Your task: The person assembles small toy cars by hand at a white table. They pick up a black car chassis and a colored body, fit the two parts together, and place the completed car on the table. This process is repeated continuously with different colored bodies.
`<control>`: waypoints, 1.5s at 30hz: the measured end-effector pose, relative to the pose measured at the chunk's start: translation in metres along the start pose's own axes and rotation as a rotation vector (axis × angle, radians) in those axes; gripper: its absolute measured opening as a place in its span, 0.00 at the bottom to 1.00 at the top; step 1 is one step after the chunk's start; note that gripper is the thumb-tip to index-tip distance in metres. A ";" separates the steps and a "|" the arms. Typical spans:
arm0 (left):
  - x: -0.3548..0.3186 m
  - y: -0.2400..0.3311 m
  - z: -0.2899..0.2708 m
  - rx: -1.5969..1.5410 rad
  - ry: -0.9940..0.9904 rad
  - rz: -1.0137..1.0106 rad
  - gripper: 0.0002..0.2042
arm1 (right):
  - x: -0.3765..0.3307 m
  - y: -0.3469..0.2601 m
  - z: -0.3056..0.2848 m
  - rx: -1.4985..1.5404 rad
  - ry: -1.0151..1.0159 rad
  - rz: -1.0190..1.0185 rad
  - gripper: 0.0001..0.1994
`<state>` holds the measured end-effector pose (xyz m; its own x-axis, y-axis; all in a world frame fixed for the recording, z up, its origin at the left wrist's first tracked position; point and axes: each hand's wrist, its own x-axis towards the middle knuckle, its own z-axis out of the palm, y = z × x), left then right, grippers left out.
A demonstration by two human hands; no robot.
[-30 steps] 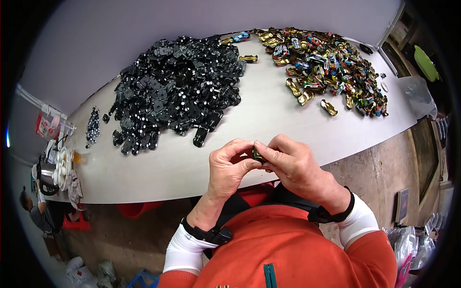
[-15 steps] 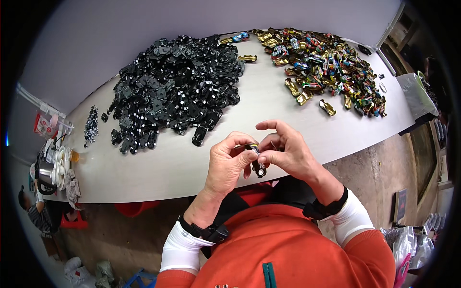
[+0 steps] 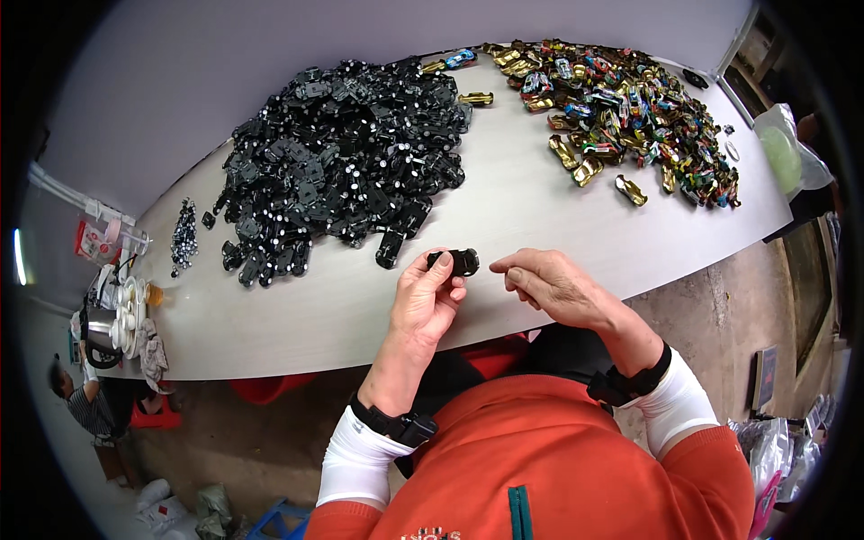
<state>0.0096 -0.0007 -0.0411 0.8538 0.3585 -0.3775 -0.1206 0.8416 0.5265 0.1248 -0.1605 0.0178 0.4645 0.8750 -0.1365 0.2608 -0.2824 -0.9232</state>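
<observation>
A black toy car chassis [image 3: 465, 262] is pinched between the thumb and fingers of my left hand [image 3: 423, 297], just above the table's near side. Its dark side faces up. Beside it, a small gap away, my right hand [image 3: 560, 286] hovers with its fingers bunched together and pointing left. Whatever those fingers may hold is hidden. Ahead and to the left lies a big heap of black toy car chassis [image 3: 342, 171] with white-centred wheels. A second heap, of gold and multicoloured toy car bodies [image 3: 630, 121], spreads at the far right.
The long pale table [image 3: 360, 319] runs along a wall. A small pile of tiny silvery pieces [image 3: 184, 236] sits at its left. A steel kettle [image 3: 101, 331], white cups and a cloth [image 3: 153, 351] stand at the left end. Another person [image 3: 81, 400] is beyond that end.
My right hand has let go of the toy car part and moved right, away from it. My left hand has turned the part sideways and lifted it slightly up the view.
</observation>
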 end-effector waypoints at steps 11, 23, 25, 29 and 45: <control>-0.003 -0.009 0.011 0.113 -0.019 0.074 0.07 | 0.002 0.010 0.006 0.648 -0.111 0.106 0.15; -0.007 -0.012 0.020 0.236 0.037 0.161 0.06 | 0.002 0.012 0.010 0.530 -0.036 0.112 0.07; -0.008 -0.013 0.021 0.247 0.041 0.170 0.06 | 0.004 0.016 0.013 0.477 -0.004 0.085 0.06; -0.005 -0.014 0.022 0.265 0.027 0.196 0.06 | 0.007 0.020 0.014 0.401 0.035 0.043 0.04; 0.009 -0.023 0.022 0.356 0.076 0.209 0.04 | 0.005 0.035 0.006 0.521 -0.035 0.133 0.09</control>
<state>0.0315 -0.0257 -0.0398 0.7881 0.5469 -0.2824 -0.0937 0.5601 0.8231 0.1312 -0.1634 -0.0169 0.4341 0.8600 -0.2683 -0.2570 -0.1672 -0.9518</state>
